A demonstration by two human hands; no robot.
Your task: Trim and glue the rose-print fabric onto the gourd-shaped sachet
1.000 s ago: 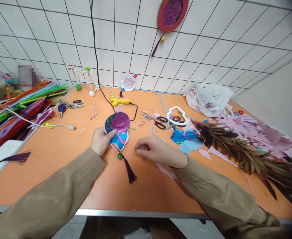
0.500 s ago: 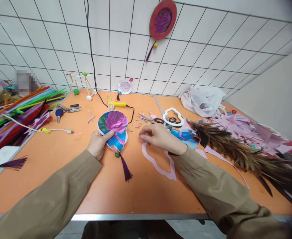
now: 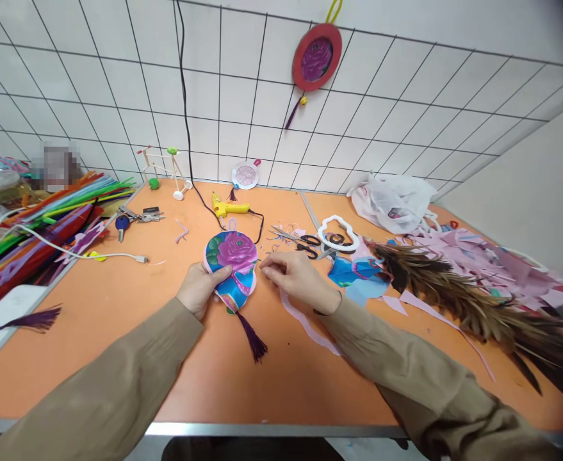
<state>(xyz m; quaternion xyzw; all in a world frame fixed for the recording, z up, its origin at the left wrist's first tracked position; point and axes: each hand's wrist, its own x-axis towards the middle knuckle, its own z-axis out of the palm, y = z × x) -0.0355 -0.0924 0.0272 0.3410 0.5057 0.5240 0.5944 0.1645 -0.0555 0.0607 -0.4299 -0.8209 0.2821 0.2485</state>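
Note:
My left hand (image 3: 202, 287) grips the lower left edge of a gourd-shaped fabric pendant (image 3: 237, 253), its thumb on the front. The pendant shows a purple rose and green leaves over blue, with a small loop on top. A dark purple tassel (image 3: 253, 338) hangs from its lower end. My right hand (image 3: 300, 282) is just right of the pendant, apart from it, thumb and fingertips drawn together; anything between them is too small to make out. Under that hand lies a pink cut-out strip (image 3: 309, 323), partly hidden.
Behind the pendant lies a yellow glue gun (image 3: 230, 208). Scissors (image 3: 293, 238), a white scalloped frame (image 3: 339, 234) and scraps lie beyond my right hand. Brown feathers (image 3: 449, 294) and a plastic bag (image 3: 391, 202) are right; pipe cleaners (image 3: 65, 205) and keys (image 3: 141, 216) are left.
The view has tilted up a little. My right hand has come closer to the pendant's right edge, while my left hand keeps its hold.

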